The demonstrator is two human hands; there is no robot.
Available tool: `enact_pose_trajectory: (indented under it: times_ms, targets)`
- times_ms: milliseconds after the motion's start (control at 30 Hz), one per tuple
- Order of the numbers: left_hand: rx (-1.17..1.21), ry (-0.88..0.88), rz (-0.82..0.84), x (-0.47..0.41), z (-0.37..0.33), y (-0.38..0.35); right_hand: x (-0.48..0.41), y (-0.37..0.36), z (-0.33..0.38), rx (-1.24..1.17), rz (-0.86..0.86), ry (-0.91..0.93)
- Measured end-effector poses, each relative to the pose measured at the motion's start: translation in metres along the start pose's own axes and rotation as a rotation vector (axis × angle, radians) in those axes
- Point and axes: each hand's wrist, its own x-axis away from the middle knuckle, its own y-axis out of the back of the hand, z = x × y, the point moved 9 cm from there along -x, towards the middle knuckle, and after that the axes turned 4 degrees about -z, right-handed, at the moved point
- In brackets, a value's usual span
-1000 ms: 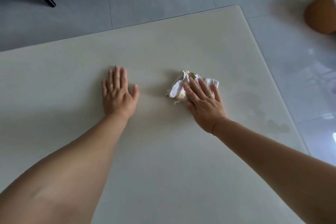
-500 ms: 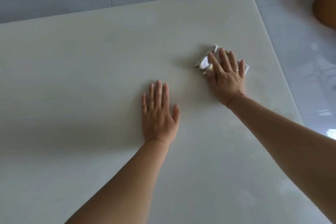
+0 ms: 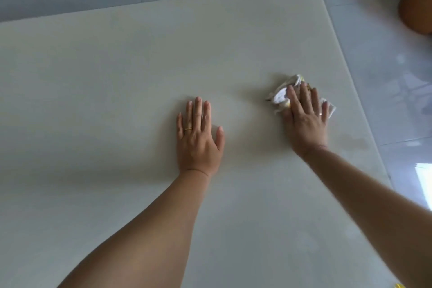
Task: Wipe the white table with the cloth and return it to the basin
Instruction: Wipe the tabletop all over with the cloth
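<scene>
- Our right hand (image 3: 305,124) presses the bunched cloth (image 3: 280,96) onto the white table (image 3: 117,77), fingers straight, to the right of our left hand (image 3: 198,138).
- The left hand lies flat, fingers straight, bracing us.
- We should press evenly and overlap strokes toward the faint marks (image 3: 355,141) farther right.

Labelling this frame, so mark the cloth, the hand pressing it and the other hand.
cloth (image 3: 280,97), head view, on the crumpled white part left of the fingers.
right hand (image 3: 304,124), head view, on the back of the hand.
left hand (image 3: 197,141), head view, on the back of the hand.
</scene>
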Motion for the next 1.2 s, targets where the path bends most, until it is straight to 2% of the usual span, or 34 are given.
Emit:
enact_pose_trajectory:
  times_ms: [33,67,100,167,233,267,333,400,467,500,533,600,667,700,733,833,900,933,967,1033,1100,1133,1167,1200]
  targets:
    - [-0.004,-0.002,-0.004,0.0,0.0,0.0,0.014,-0.004,0.007,-0.009,-0.025,-0.086]
    - [-0.007,-0.003,-0.002,0.001,0.0,-0.001,0.032,-0.011,0.023,-0.009,-0.033,-0.089]
    - [-0.01,-0.003,0.004,0.001,0.0,-0.001,0.052,-0.017,0.043,-0.012,-0.023,-0.012]
    - [-0.01,-0.003,0.011,0.001,-0.001,-0.001,0.088,-0.026,0.071,0.019,0.056,0.274]
    - [-0.02,-0.007,0.01,0.001,-0.001,-0.001,0.094,-0.021,0.064,0.059,0.124,0.524]
    - [-0.028,-0.009,0.005,0.001,-0.001,-0.001,0.087,-0.016,0.05,0.084,0.127,0.563]
    - [-0.041,-0.011,-0.004,0.001,0.0,-0.002,0.06,-0.004,0.011,0.097,0.096,0.423]
    - [-0.051,-0.009,0.005,0.002,-0.001,-0.004,0.042,0.004,-0.021,0.015,0.038,0.131]
    - [-0.071,-0.008,0.03,0.002,-0.001,-0.008,0.055,-0.001,-0.016,-0.021,-0.01,-0.081]
    - [-0.084,-0.007,0.05,0.001,-0.001,-0.01,0.07,-0.007,-0.003,-0.017,-0.015,-0.094]
    - [-0.096,-0.004,0.072,0.001,-0.001,-0.011,0.087,-0.013,0.015,-0.015,-0.006,-0.033]
    - [-0.109,0.014,0.1,0.004,-0.001,-0.009,0.121,-0.02,0.043,0.013,0.075,0.23]
    - [-0.092,0.029,0.084,0.018,-0.004,-0.001,0.127,-0.012,0.037,0.073,0.108,0.494]
    - [-0.075,0.026,0.06,0.032,-0.008,0.004,0.121,-0.008,0.023,0.101,0.108,0.537]
    - [-0.054,0.017,0.033,0.05,-0.013,0.009,0.11,-0.003,0.006,0.119,0.107,0.503]
    - [0.008,-0.054,0.011,0.111,-0.038,0.011,0.089,0.007,-0.037,0.026,0.066,0.126]
    - [0.009,-0.096,0.041,0.141,-0.052,0.004,0.108,0.003,-0.028,-0.01,0.005,-0.06]
    - [-0.001,-0.102,0.053,0.15,-0.055,0.001,0.125,-0.002,-0.015,-0.018,-0.009,-0.073]
    - [-0.013,-0.1,0.056,0.155,-0.057,-0.002,0.146,-0.007,0.002,-0.022,-0.004,-0.019]
    - [-0.027,-0.087,0.046,0.156,-0.056,-0.003,0.183,-0.014,0.024,0.02,0.046,0.213]
    - [-0.021,-0.076,0.064,0.155,-0.056,-0.004,0.193,-0.011,0.02,0.083,0.11,0.497]
    - [-0.015,-0.074,0.075,0.154,-0.056,-0.004,0.188,-0.007,0.01,0.115,0.129,0.58]
    - [-0.012,-0.074,0.078,0.155,-0.056,-0.003,0.177,-0.002,-0.004,0.137,0.131,0.59]
    - [-0.013,-0.074,0.074,0.155,-0.056,-0.002,0.162,0.004,-0.021,0.133,0.121,0.525]
